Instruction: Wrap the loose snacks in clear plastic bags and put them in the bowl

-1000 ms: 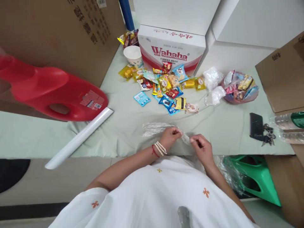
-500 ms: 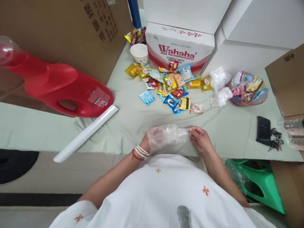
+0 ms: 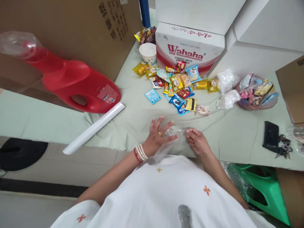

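Observation:
My right hand (image 3: 198,141) pinches the edge of a clear plastic bag (image 3: 179,133) near the table's front edge. Beside it, my left hand (image 3: 159,136) has its fingers spread, with the thin film hanging below and behind it; part of the bag is hard to make out. Beyond my hands lies a loose pile of wrapped snacks (image 3: 177,83) in yellow, blue and red packets. The nearest packets are a yellow one with a dark band (image 3: 191,104) and a pale one (image 3: 202,110).
At left lie a red detergent bottle (image 3: 80,85) and a white roll (image 3: 95,128). Behind the snacks stand a paper cup (image 3: 148,53) and a Wahaha carton (image 3: 190,47). Folded clear bags (image 3: 228,98), a snack-filled bowl (image 3: 258,106), a black case (image 3: 270,135) and keys (image 3: 285,147) are on the right.
My left hand has come out from inside the bag and spread its fingers. The bag has crumpled towards my right hand, which keeps its pinch. The view has shifted slightly left.

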Action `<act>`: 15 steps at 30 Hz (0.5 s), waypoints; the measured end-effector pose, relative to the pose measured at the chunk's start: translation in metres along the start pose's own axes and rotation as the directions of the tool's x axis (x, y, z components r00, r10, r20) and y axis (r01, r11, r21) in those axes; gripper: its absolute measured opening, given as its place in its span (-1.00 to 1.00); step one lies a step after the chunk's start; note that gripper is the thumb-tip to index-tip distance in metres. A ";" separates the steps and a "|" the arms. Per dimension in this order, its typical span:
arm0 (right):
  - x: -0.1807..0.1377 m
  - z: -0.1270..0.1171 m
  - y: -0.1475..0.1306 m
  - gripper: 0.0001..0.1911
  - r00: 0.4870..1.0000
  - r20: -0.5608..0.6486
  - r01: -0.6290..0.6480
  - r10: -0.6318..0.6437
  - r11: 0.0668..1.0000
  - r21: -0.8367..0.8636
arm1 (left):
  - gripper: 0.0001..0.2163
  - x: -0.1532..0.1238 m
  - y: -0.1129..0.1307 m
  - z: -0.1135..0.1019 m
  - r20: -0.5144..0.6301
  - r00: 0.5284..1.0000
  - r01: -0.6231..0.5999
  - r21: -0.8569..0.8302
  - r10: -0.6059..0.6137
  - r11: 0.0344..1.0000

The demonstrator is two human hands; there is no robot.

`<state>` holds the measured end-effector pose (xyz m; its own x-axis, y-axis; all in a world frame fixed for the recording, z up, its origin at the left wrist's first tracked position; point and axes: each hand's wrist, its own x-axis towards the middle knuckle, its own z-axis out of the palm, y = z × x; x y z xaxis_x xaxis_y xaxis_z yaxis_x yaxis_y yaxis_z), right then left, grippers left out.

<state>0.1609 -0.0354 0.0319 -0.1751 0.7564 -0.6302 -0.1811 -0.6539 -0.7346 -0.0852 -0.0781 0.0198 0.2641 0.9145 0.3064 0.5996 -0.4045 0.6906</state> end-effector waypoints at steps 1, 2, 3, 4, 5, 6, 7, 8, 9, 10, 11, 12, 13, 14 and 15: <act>-0.001 -0.001 0.000 -0.49 1.000 -0.001 0.007 -0.007 1.000 -0.005 | -0.95 0.009 0.000 0.002 0.025 0.999 0.031 -0.102 -0.029 0.994; -0.001 -0.002 0.001 -0.49 1.000 0.000 0.016 -0.016 1.000 -0.011 | -0.92 0.019 -0.002 0.005 0.024 0.994 0.114 -0.240 -0.111 0.964; -0.003 -0.003 0.001 -0.50 1.000 0.005 0.028 -0.027 0.999 -0.018 | -0.84 0.030 -0.005 0.007 0.015 0.972 0.223 -0.384 -0.236 0.896; -0.004 -0.005 0.002 -0.51 0.999 0.012 0.039 -0.039 0.999 -0.023 | -0.77 0.043 -0.009 0.010 0.012 0.928 0.325 -0.514 -0.372 0.794; -0.005 -0.006 0.003 -0.52 0.999 0.022 0.048 -0.048 0.998 -0.027 | -0.71 0.056 -0.015 0.012 0.002 0.848 0.419 -0.613 -0.530 0.669; -0.006 -0.007 0.004 -0.53 0.998 0.032 0.054 -0.053 0.998 -0.031 | -0.67 0.068 -0.023 0.013 -0.005 0.779 0.473 -0.651 -0.627 0.593; -0.007 -0.008 0.005 -0.53 0.998 0.040 0.052 -0.051 0.998 -0.035 | -0.66 0.080 -0.030 0.014 -0.025 0.725 0.503 -0.664 -0.688 0.554; -0.008 -0.008 0.006 -0.52 0.998 0.045 0.045 -0.043 0.998 -0.038 | -0.69 0.090 -0.038 0.014 -0.049 0.662 0.535 -0.668 -0.748 0.517; -0.009 -0.008 0.007 -0.51 0.998 0.045 0.034 -0.032 0.999 -0.040 | -0.73 0.097 -0.044 0.013 -0.074 0.617 0.557 -0.663 -0.784 0.501; -0.009 -0.008 0.008 -0.50 0.999 0.043 0.024 -0.022 0.999 -0.043 | -0.76 0.101 -0.048 0.011 -0.103 0.569 0.573 -0.662 -0.816 0.483; -0.009 -0.008 0.009 -0.49 0.999 0.037 0.021 -0.019 0.999 -0.046 | -0.75 0.102 -0.049 0.008 -0.153 0.529 0.579 -0.654 -0.834 0.487; -0.008 -0.008 0.010 -0.48 0.999 0.030 0.028 -0.026 0.998 -0.051 | -0.74 0.100 -0.046 0.005 -0.233 0.509 0.571 -0.629 -0.828 0.528; -0.008 -0.008 0.011 -0.48 0.999 0.020 0.043 -0.042 0.997 -0.061 | -0.73 0.096 -0.040 0.002 -0.323 0.515 0.551 -0.584 -0.794 0.596; -0.008 -0.008 0.012 -0.49 0.998 0.012 0.066 -0.065 0.995 -0.079 | -0.75 0.090 -0.030 0.000 -0.406 0.543 0.525 -0.519 -0.735 0.675; -0.008 -0.008 0.013 -0.50 0.996 0.009 0.090 -0.090 0.990 -0.105 | -0.80 0.082 -0.017 -0.001 -0.471 0.599 0.486 -0.428 -0.647 0.762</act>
<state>0.1676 -0.0495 0.0252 -0.1665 0.8120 -0.5594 -0.0935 -0.5777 -0.8109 -0.0743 0.0042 0.0338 -0.5862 0.8089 0.0454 0.2620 0.1362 0.9554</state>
